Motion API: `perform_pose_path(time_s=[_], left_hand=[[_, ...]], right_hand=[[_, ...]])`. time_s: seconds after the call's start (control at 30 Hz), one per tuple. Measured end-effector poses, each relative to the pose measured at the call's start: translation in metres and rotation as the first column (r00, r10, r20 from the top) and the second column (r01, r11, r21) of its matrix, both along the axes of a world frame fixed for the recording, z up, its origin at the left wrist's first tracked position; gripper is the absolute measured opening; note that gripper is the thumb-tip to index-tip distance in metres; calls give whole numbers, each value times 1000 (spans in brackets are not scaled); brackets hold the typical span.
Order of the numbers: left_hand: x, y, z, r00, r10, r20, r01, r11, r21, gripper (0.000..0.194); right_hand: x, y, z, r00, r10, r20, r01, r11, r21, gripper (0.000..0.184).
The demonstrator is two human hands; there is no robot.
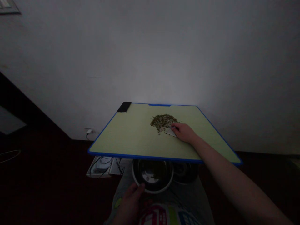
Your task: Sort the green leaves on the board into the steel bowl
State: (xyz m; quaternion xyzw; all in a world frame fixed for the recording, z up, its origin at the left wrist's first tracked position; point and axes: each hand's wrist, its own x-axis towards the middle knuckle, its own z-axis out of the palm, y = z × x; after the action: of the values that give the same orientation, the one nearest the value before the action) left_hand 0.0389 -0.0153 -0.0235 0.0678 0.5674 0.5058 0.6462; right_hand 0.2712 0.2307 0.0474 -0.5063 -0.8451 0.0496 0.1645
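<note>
A pale green board (pixel 122 134) with a blue edge lies tilted in view, and a heap of small greenish-brown seeds (pixel 162 122) sits near its far side. My right hand (pixel 184 132) rests on the board, pressing a white card (pixel 170 132) against the heap's near edge. Below the board's front edge, my left hand (pixel 130 203) grips the rim of a steel bowl (pixel 153 190). The inside of the bowl looks dark, and I cannot tell whether anything lies in it.
A black phone (pixel 124 107) lies on the board's far left corner. A darker bowl (pixel 185 172) stands to the right of the steel one. Papers and dark cables (pixel 100 167) lie at the left, below the board. A wall stands behind, with a plugged-in socket (pixel 89 132).
</note>
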Motion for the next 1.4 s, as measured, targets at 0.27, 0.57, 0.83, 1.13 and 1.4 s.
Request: perform_pose_path(time_s=[0.27, 0.57, 0.83, 1.13, 1.4], left_hand=[[1, 0, 4, 999, -36, 16, 36, 999, -7, 35], [0, 0, 2, 999, -40, 27, 39, 999, 35, 29], [2, 0, 8, 999, -10, 46, 9, 1000, 18, 34], [1, 0, 7, 999, -27, 38, 26, 999, 33, 29], [3, 0, 10, 999, 14, 37, -14, 1000, 8, 31]], right_hand=[[-5, -1, -1, 1000, -14, -9, 14, 1000, 18, 30], [-14, 0, -1, 1000, -21, 23, 21, 1000, 21, 29], [-21, -3, -1, 997, 30, 65, -32, 999, 40, 31], [-26, -5, 2, 996, 34, 78, -36, 999, 35, 30], [-30, -5, 4, 995, 65, 77, -67, 997, 26, 31]])
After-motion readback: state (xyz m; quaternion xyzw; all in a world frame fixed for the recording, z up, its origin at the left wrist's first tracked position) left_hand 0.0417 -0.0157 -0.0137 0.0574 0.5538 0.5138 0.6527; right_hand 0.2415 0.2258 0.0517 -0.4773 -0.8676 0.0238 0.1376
